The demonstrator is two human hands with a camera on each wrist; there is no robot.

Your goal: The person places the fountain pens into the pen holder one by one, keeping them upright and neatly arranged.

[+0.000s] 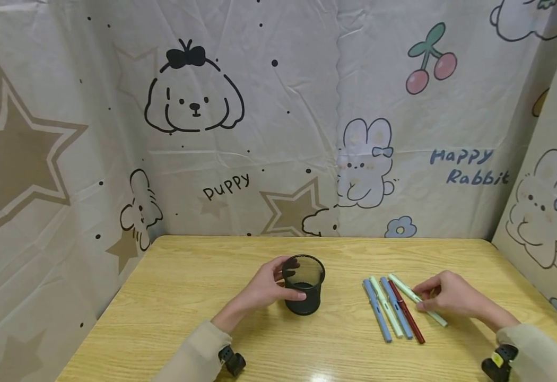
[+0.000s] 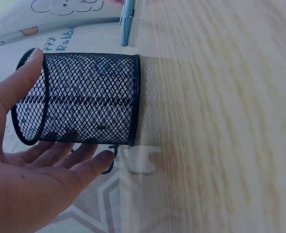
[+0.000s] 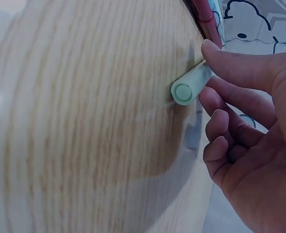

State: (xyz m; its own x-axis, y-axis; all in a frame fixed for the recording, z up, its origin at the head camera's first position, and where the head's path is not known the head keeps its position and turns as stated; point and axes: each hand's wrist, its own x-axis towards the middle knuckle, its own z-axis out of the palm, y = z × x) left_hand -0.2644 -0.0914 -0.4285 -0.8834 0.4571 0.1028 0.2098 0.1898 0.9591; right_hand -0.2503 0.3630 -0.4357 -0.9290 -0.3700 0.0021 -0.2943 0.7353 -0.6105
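My left hand [image 2: 21,179] cradles the black mesh cup [image 2: 79,99] on the wooden table [image 2: 220,121], thumb at its rim, fingers beneath, pens [image 2: 128,19] lying beyond.

Both arms in loose beige long sleeves [image 1: 197,355], cuffs ending just short of each hand. Small black camera unit [image 1: 233,362] strapped below left wrist; right one [image 1: 498,362] black with yellow mark.
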